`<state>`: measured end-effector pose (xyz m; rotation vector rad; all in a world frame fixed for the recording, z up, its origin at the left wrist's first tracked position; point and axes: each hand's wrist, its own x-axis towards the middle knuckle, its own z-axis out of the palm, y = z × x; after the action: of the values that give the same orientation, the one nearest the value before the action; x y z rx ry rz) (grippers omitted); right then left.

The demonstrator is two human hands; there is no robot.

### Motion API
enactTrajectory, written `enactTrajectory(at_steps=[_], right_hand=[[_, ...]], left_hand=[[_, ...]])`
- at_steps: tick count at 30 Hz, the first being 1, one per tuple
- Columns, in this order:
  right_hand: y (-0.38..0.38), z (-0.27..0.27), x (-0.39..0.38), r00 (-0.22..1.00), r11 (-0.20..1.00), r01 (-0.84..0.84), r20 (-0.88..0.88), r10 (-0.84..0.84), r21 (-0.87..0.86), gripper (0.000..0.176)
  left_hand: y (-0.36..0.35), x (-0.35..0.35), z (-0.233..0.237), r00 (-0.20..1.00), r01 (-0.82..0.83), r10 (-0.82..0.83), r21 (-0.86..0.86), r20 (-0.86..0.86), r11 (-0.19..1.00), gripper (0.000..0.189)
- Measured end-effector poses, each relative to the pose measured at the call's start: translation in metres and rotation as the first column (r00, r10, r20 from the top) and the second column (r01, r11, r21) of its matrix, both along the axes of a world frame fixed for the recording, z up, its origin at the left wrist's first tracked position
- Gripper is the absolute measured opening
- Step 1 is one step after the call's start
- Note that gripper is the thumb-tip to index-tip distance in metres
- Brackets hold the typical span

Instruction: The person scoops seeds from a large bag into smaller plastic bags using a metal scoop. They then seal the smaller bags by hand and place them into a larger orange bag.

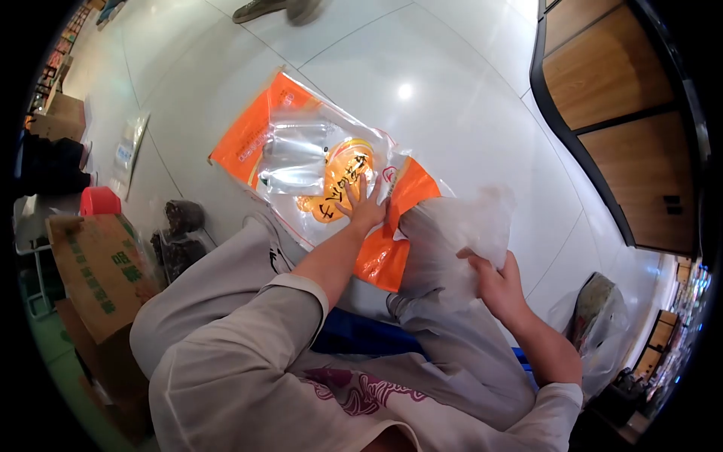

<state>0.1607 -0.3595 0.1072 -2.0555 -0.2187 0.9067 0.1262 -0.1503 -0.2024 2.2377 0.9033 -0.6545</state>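
Observation:
A large orange and clear printed plastic bag (245, 135) lies on the tiled floor in front of my legs. My left hand (365, 206) rests on its printed middle, fingers spread. On top of the bag, beyond that hand, sits a stack of shiny clear plastic packets (295, 157). A cloudy translucent plastic bag (452, 226) stands at the orange end of the printed bag, partly overlapping it. My right hand (493, 279) pinches the near right side of this translucent bag. What the translucent bag holds, if anything, I cannot make out.
At left stand a cardboard box (102, 264), a red container (100, 201) and dark bagged items (182, 226). A clear flat packet (129, 154) lies farther off. A wooden cabinet (610, 68) borders the right; a bagged item (595, 316) sits below it. Another person's shoe (260, 9) shows at top.

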Motion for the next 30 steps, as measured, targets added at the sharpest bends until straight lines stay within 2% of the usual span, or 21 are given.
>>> enactTrajectory(at_steps=[2, 3, 5, 6, 8, 12, 14, 18, 21, 24, 25, 28, 30], right_hand=[[-0.004, 0.004, -0.001, 0.982, 0.992, 0.125, -0.140, -0.128, -0.027, 0.021], [-0.007, -0.002, 0.001, 0.982, 0.992, 0.121, -0.144, -0.123, -0.028, 0.021], [-0.014, -0.020, -0.004, 0.990, 0.972, 0.128, 0.026, -0.136, 0.196, 0.022], [-0.013, -0.020, -0.004, 0.990, 0.970, 0.133, 0.023, -0.140, 0.202, 0.022], [-0.009, -0.019, 0.001, 0.962, 0.970, 0.225, -0.180, -0.205, 0.095, 0.022], [-0.015, -0.043, 0.014, 0.983, 0.957, 0.181, -0.065, -0.170, 0.226, 0.024], [-0.013, -0.041, 0.021, 0.960, 0.950, 0.251, -0.173, -0.220, 0.187, 0.023], [-0.022, -0.030, 0.023, 0.957, 0.964, 0.239, -0.194, -0.214, 0.114, 0.023], [-0.042, -0.009, 0.029, 0.971, 0.971, 0.234, -0.058, -0.231, 0.046, 0.023], [-0.064, 0.006, 0.040, 0.932, 0.935, 0.290, 0.163, -0.325, 0.204, 0.023], [-0.064, 0.021, 0.044, 0.936, 0.939, 0.278, 0.163, -0.312, 0.202, 0.023], [-0.051, 0.089, 0.045, 0.861, 0.854, 0.504, 0.002, -0.509, 0.130, 0.025], [-0.056, 0.101, 0.043, 0.880, 0.814, 0.434, 0.012, -0.475, 0.386, 0.027]], left_hand=[[0.000, 0.005, 0.001, 0.998, -0.066, 0.065, 0.038, 0.005, 0.997, 0.065], [0.001, 0.009, 0.000, 0.997, -0.083, 0.083, 0.041, 0.006, 0.996, 0.065], [0.004, 0.013, 0.000, 0.996, -0.093, 0.093, 0.055, -0.001, 0.994, 0.065], [0.004, 0.014, 0.001, 0.995, -0.098, 0.099, 0.069, -0.001, 0.993, 0.065], [0.005, 0.020, -0.001, 0.996, -0.083, 0.084, 0.106, -0.010, 0.991, 0.065], [0.013, 0.030, 0.000, 0.988, -0.121, 0.129, 0.104, -0.082, 0.987, 0.066], [0.016, 0.032, -0.001, 0.987, -0.114, 0.121, 0.072, -0.104, 0.991, 0.069], [0.019, 0.023, -0.005, 0.992, -0.099, 0.105, 0.085, -0.068, 0.991, 0.073], [0.021, 0.028, -0.005, 0.991, -0.112, 0.118, 0.090, -0.061, 0.990, 0.074], [0.020, 0.030, -0.003, 0.983, -0.150, 0.158, 0.084, -0.091, 0.985, 0.075], [0.020, 0.035, 0.001, 0.980, -0.163, 0.171, 0.087, -0.105, 0.983, 0.076], [0.018, 0.043, 0.010, 0.967, -0.199, 0.211, 0.094, -0.143, 0.976, 0.076], [0.016, 0.043, 0.012, 0.965, -0.199, 0.213, 0.103, -0.150, 0.975, 0.076]])
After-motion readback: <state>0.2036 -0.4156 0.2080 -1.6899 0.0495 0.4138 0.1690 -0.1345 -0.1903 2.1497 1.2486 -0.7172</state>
